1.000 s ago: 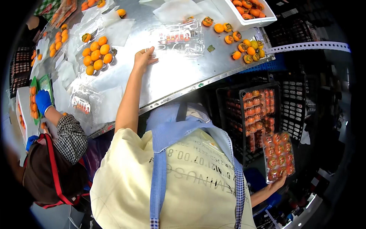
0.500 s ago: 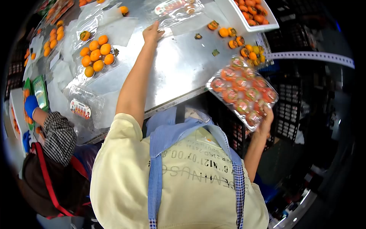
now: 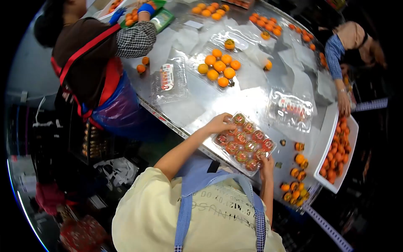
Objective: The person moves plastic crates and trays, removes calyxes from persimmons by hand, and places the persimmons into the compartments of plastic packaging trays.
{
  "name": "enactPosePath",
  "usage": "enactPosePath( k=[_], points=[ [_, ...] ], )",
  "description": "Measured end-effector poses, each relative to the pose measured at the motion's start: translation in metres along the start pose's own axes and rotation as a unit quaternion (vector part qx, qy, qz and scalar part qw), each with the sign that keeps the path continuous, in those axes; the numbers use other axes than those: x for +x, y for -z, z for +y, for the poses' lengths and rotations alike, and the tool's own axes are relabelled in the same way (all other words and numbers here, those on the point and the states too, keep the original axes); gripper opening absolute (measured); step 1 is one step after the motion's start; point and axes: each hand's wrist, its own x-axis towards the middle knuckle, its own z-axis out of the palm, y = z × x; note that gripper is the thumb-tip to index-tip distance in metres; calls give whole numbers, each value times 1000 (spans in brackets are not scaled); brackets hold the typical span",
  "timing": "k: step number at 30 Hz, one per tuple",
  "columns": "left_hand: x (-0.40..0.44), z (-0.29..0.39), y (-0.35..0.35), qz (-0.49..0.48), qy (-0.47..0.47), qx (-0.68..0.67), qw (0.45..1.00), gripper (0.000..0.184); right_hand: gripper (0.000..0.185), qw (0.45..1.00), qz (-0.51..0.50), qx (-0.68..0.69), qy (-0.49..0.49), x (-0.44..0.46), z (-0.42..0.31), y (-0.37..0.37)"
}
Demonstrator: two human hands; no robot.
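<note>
A transparent plastic pack of persimmons (image 3: 242, 143), full of reddish-orange fruit with labels, is held between my two hands over the table's near edge. At its upper left corner, my left hand (image 3: 222, 124) grips the rim with the thumb on top. Around the lower right edge, the fingers of my right hand (image 3: 266, 164) are closed. Just beyond lies a transparent plastic container with a printed label (image 3: 294, 108), flat on the metal table (image 3: 247, 98). Loose persimmons (image 3: 296, 193) sit to the right of my right hand.
A white box of persimmons (image 3: 320, 168) stands at the right edge, with another person's hand (image 3: 343, 103) at its far end. Another open pack of orange persimmons (image 3: 219, 67) lies mid-table. A labelled container (image 3: 170, 80) is near a co-worker in blue gloves (image 3: 146, 8).
My left hand has left the labelled container on the table and now grips the persimmon pack. The pack has come in front of me over the table edge. My view has turned left.
</note>
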Motion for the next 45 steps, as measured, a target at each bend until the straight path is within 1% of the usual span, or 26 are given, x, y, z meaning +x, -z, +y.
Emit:
enactPosePath(
  k=[2,3,6,9,12,15,17,18,19,20,21,22,23,25,26,28,31,34,35,38,39,40,41,42,44,45],
  points=[
    [-9,-3,1,73,-11,39,997,63,43,977,-53,-190,-80,4,-41,-2],
    [-9,-11,0,136,-37,110,984,62,45,955,-5,-297,-22,19,-36,16],
    [-13,-8,-3,167,-22,93,981,62,36,848,131,-460,227,40,-56,32],
    [-12,-9,-3,175,-13,75,982,61,28,647,148,-636,393,55,-59,26],
    [-8,-11,-2,175,-6,55,983,61,25,718,142,-566,379,64,-35,30],
    [-8,-16,-2,168,-15,49,984,60,20,741,137,-530,389,61,-14,36],
    [-6,-18,-1,167,-26,52,984,60,22,903,134,-342,224,63,-8,42],
    [-7,-16,1,166,-29,58,984,60,24,955,132,-232,131,60,-3,41],
    [-7,-16,1,158,-30,66,985,60,24,985,115,-49,117,54,-5,33],
    [-2,-28,1,174,-63,41,982,64,26,978,111,140,104,49,-9,25],
    [3,-34,0,169,-38,80,982,65,25,962,72,244,96,43,-9,24],
    [-2,-28,-1,158,-17,20,987,62,16,923,-36,370,99,47,1,36],
    [-3,-23,-1,132,-31,-33,990,59,11,884,-20,464,54,42,-4,32],
    [-3,-20,2,115,-46,2,992,55,14,823,-49,565,30,33,-2,35],
    [-5,-12,1,107,-56,-18,993,57,25,806,-22,590,47,34,3,36],
    [-4,-19,3,129,-48,-40,990,60,24,795,-21,606,29,11,-17,18],
    [1,-26,9,124,-42,-8,991,61,19,808,32,588,11,-26,-38,8],
    [6,-28,14,110,-21,13,994,60,14,818,-70,563,96,-65,-35,31],
    [8,-31,16,112,-35,23,993,60,16,835,80,540,72,-84,-43,34],
    [14,-40,21,103,-34,-4,994,61,18,825,200,499,172,-136,-38,66],
    [12,-38,19,97,-20,-9,995,61,21,809,253,493,196,-149,-35,80],
    [10,-32,19,94,-6,-15,995,61,22,785,258,518,223,-165,-30,94],
    [9,-26,19,92,9,-20,995,61,22,768,351,489,220,-178,-28,105],
    [7,-21,17,90,13,-18,996,61,22,771,350,472,247,-191,-11,123],
    [4,-15,16,89,22,-13,996,62,21,743,368,494,263,-212,12,152],
    [4,-16,16,88,20,-10,996,62,23,723,423,483,256,-218,17,158]
  ],
)
